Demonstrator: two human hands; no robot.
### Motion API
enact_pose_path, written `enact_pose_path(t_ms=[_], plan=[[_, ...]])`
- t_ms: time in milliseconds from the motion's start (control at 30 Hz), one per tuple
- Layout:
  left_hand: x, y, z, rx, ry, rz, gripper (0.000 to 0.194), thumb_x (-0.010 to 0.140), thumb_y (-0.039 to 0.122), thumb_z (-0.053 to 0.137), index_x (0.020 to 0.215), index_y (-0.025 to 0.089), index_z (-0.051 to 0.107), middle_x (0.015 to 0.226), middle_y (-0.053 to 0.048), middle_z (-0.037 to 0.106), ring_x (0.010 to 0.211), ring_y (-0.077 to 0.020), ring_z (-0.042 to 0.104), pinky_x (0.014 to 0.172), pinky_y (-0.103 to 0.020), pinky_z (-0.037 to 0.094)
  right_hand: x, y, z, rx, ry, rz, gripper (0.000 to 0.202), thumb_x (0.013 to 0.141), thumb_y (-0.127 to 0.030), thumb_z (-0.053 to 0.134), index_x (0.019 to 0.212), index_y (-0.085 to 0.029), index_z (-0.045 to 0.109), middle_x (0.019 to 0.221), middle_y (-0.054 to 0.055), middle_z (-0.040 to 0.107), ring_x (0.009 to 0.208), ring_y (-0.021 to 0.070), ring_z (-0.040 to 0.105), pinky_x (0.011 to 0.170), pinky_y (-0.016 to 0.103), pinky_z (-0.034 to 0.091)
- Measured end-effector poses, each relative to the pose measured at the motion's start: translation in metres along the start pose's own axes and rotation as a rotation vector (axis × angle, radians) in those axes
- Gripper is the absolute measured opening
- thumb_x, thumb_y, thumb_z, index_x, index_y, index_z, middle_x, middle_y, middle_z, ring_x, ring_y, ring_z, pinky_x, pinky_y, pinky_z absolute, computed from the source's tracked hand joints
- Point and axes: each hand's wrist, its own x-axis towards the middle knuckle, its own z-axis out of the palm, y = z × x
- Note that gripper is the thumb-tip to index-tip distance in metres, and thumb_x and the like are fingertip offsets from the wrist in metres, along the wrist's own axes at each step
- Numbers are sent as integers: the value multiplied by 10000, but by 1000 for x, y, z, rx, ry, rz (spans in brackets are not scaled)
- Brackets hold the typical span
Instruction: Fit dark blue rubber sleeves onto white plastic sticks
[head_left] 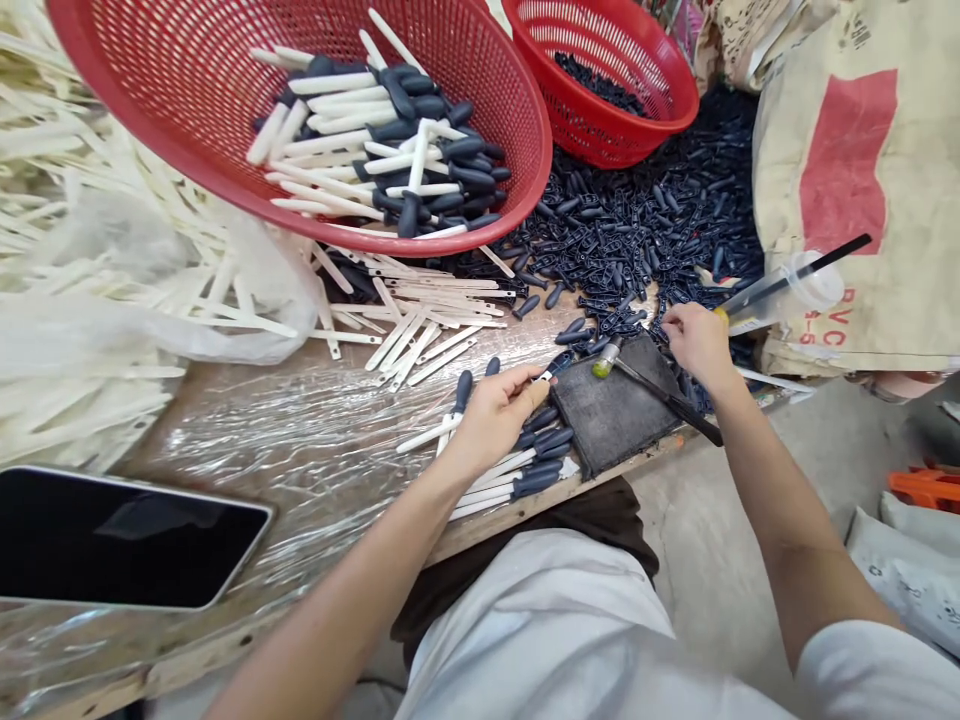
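Between the thumb and fingers of my left hand point(499, 412) is a white strip with a dark blue handle part point(559, 362) at its end, beside the black pad point(619, 405). My right hand point(697, 340) is at the edge of the pile of dark blue parts point(630, 240), fingers bent together; what they hold, if anything, is too small to tell. A hammer point(649, 385) lies across the pad, its metal head towards my left hand. Joined white and blue pieces point(536, 465) lie by my left wrist, near the table edge.
A large red basket point(187, 165) holds joined pieces; a smaller red basket point(607, 140) holds dark parts. White strips point(427, 300) lie loose and in a plastic bag point(255, 290). A phone point(127, 535) lies left. A clear cup point(806, 285) and a woven sack point(847, 170) stand right.
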Motion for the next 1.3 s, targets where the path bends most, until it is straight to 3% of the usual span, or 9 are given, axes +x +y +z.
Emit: enact_pose_path(t_ms=[100, 200, 367, 467, 567, 800, 933, 1133, 1300], plan=[[1, 1, 2, -74, 39, -39, 271, 815, 326, 617, 1019, 162, 687, 570, 46, 490, 477, -73, 344, 442, -208, 246, 17, 30, 10, -274, -208, 37, 166, 851, -221, 566, 887, -160, 715, 995, 132, 721, 902, 251, 656, 769, 336, 447], [1, 4, 3, -86, 81, -125, 377, 761, 237, 576, 1119, 151, 657, 601, 36, 567, 462, -75, 373, 420, -202, 256, 12, 29, 12, -297, -214, 34, 201, 862, -211, 537, 961, -149, 701, 1035, 157, 714, 923, 260, 648, 752, 329, 434], [1, 0, 4, -54, 97, -129, 430, 718, 181, 549, 1125, 127, 677, 613, 25, 608, 480, -83, 434, 438, -197, 328, -27, -24, -12, 84, 12, -116, 236, 937, -268, 490, 1077, -180, 659, 947, 103, 715, 847, 240, 652, 759, 335, 466], [0, -8, 7, 15, 46, -58, 423, 748, 179, 556, 1147, 131, 687, 673, 5, 650, 543, -102, 513, 503, -212, 406, -53, -64, -21, 468, -99, -432, 190, 961, -277, 511, 1002, -218, 687, 958, 51, 716, 875, 186, 660, 800, 292, 485], [-3, -12, 9, 118, 1, 11, 398, 775, 174, 566, 1150, 147, 697, 850, -31, 726, 719, -145, 619, 638, -244, 484, -69, -89, -18, 545, -141, -544, 151, 969, -286, 536, 1003, -225, 669, 930, 30, 719, 828, 158, 657, 778, 259, 482], [-12, -3, 11, 451, -6, 230, 247, 904, 274, 577, 1100, 179, 696, 995, -65, 746, 880, -201, 678, 793, -297, 507, -76, -97, -6, 435, -50, -459, 147, 955, -378, 567, 932, -243, 617, 782, -1, 684, 672, 144, 616, 673, 239, 459], [-15, -2, 12, 738, 14, 381, 258, 974, 293, 482, 1111, 163, 658, 965, -101, 732, 861, -210, 682, 752, -300, 495, -79, -96, -7, 514, 34, -301, 233, 875, -469, 665, 908, -248, 601, 762, -3, 679, 648, 154, 626, 644, 255, 492], [-17, -4, 13, 928, -102, 453, 276, 999, 286, 411, 1096, 165, 639, 932, -93, 719, 816, -206, 686, 692, -286, 483, -85, -89, -3, 770, -150, -270, 190, 857, -414, 692, 923, -237, 672, 781, -16, 698, 646, 140, 632, 656, 264, 523], [-16, -6, 14, 858, -212, 404, 248, 989, 288, 459, 1129, 186, 637, 979, -80, 726, 858, -194, 686, 743, -280, 507, -94, -80, 1, 772, -217, -204, 174, 864, -404, 683, 891, -232, 684, 749, -21, 692, 632, 142, 622, 649, 272, 509]])
